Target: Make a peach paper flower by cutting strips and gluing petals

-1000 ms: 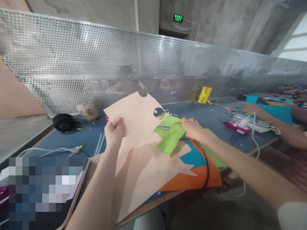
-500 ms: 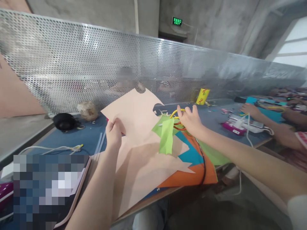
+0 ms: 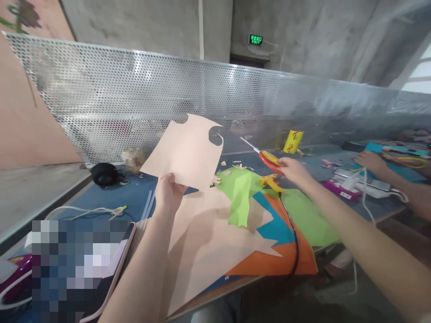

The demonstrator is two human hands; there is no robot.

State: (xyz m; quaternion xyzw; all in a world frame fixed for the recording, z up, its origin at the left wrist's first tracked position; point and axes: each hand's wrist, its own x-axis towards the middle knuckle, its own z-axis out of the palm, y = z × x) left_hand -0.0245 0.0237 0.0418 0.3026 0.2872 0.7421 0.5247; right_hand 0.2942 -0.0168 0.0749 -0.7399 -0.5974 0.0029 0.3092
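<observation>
My left hand (image 3: pixel 169 195) pinches the lower edge of a pale peach paper sheet (image 3: pixel 185 152), which is raised above the table and has rounded cut-outs along its top and right edges. Out to the right, my right hand (image 3: pixel 294 171) grips a pair of scissors (image 3: pixel 269 159) with orange and yellow handles, the blades pointing up and left toward the paper. Beneath the scissors lies a yellow glue gun (image 3: pixel 271 182) with a black cord. Larger peach paper (image 3: pixel 202 233), a lime green strip (image 3: pixel 240 204), blue paper (image 3: pixel 274 226) and orange paper (image 3: pixel 279 260) overlap on the table below.
A perforated metal screen (image 3: pixel 134 98) borders the table's back. On the left are a tablet (image 3: pixel 111 287), white cable (image 3: pixel 90 210) and black round object (image 3: pixel 105 175). Rightward stand a yellow cylinder (image 3: pixel 292 141) and purple-white power strip (image 3: pixel 343 190); another person's hand (image 3: pixel 372 161) is beyond.
My right hand has lifted the scissors off the papers and moved right, uncovering the glue gun. The peach sheet has turned slightly in my left hand. The view has shifted a little.
</observation>
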